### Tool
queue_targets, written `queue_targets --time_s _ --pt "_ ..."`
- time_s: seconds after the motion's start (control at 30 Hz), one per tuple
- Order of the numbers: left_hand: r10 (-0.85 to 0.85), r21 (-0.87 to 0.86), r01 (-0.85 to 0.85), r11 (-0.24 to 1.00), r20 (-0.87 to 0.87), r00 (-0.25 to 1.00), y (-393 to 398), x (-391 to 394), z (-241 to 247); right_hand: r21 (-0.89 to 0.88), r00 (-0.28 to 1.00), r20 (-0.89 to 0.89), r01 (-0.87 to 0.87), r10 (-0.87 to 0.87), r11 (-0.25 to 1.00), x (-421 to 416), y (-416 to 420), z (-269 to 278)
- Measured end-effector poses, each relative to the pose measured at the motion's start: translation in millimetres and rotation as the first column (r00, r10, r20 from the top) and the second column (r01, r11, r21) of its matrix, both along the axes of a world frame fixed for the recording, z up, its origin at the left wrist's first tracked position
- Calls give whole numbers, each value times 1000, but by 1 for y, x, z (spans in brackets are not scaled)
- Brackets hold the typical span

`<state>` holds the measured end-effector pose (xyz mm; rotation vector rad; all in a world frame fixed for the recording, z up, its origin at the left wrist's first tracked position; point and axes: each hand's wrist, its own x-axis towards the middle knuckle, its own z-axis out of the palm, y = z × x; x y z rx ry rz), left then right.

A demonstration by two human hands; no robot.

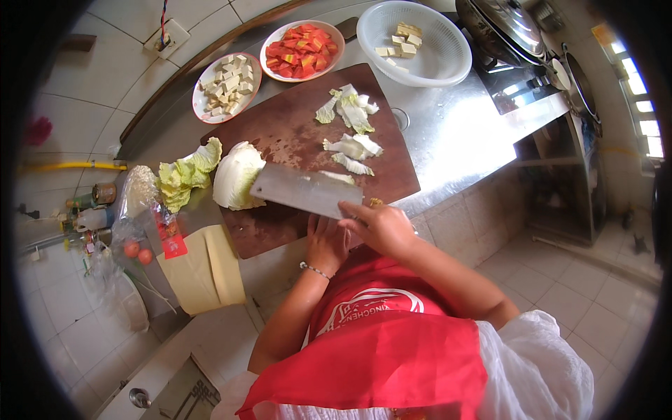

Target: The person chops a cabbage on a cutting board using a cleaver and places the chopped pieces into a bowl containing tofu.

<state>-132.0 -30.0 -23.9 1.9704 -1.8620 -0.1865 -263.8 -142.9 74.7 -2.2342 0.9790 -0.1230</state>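
Note:
My right hand grips a wide-bladed cleaver, held flat and slanted low over the near part of the brown cutting board. Close beside it, at the board's near edge, is my left hand; its fingertips are partly covered by the blade, so what they touch is hidden. Past the blade's left end sits a piece of napa cabbage. Cut cabbage pieces lie on the board's right half, with more cabbage leaf pieces farther back. A pale strip shows just behind the blade.
Behind the board stand a plate of tofu cubes, a bowl of red-orange vegetable chunks and a white colander with tofu. Loose cabbage leaves, two tomatoes and a yellowish sheet lie left. A lidded wok stands far right.

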Motion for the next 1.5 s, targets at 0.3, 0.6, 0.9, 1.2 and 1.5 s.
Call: queue_targets --time_s 0.3,0.6,0.9,1.2,1.5 --pt "-105 -33 105 994 7 994 -27 12 20 655 837 170 298 -520 694 -53 -56 40" --pt "-151 -65 158 985 106 983 -131 25 27 410 815 50 511 -578 756 -43 -74 -2" --pt "32 -181 -27 983 25 999 -178 54 36 417 840 143 428 -523 802 -30 -92 8" --pt "-182 -257 128 958 -201 963 -164 29 117 -312 995 26 102 -99 945 -44 -102 14" --pt "-41 -17 39 999 -93 995 -210 76 78 -298 999 -20 35 -43 954 -54 -86 24"
